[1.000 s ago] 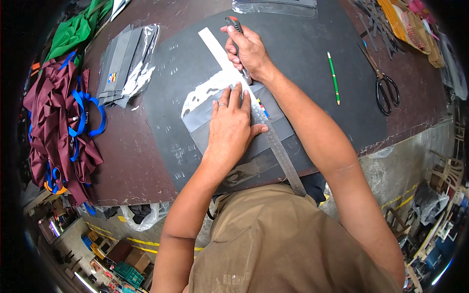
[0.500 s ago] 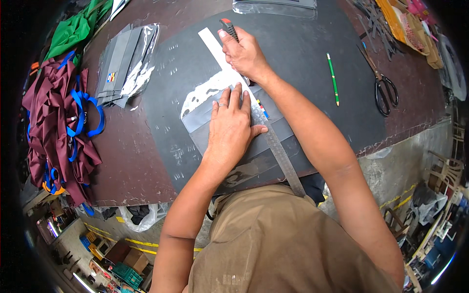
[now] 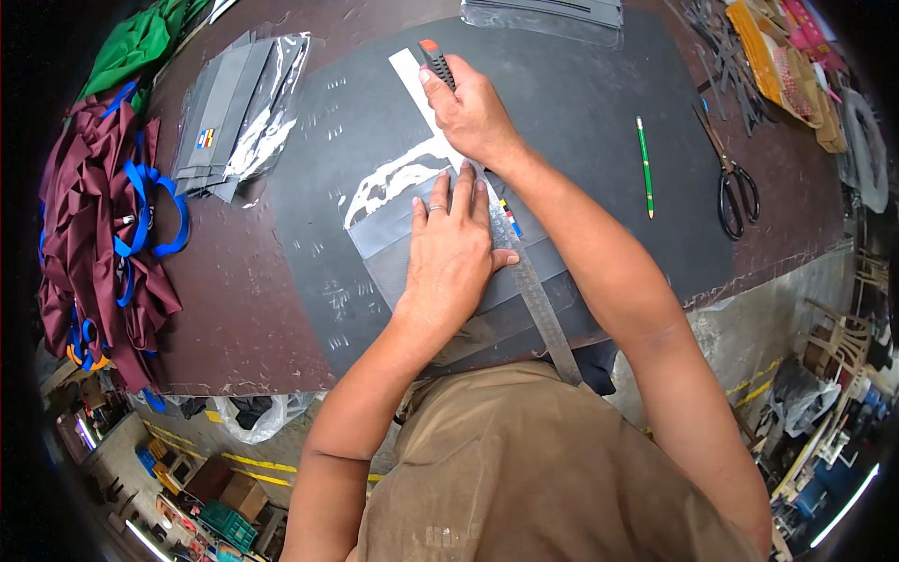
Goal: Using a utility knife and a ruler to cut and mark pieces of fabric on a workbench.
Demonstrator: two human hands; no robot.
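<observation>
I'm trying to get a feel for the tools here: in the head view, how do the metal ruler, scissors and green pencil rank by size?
1. Metal ruler, clearly the longest, though partly hidden under the hands.
2. Scissors.
3. Green pencil.
Scissors and pencil look close in length; the scissors are bulkier, and the fisheye bend near the rim makes that ranking unsure.

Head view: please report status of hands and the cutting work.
Left hand flat on grey sheet, against metal ruler. Right hand grips utility knife. Nothing blocking ruler.

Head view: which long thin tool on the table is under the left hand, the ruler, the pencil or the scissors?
The metal ruler: the left hand presses flat beside its edge. The green pencil and black-handled scissors lie untouched further right.
</observation>
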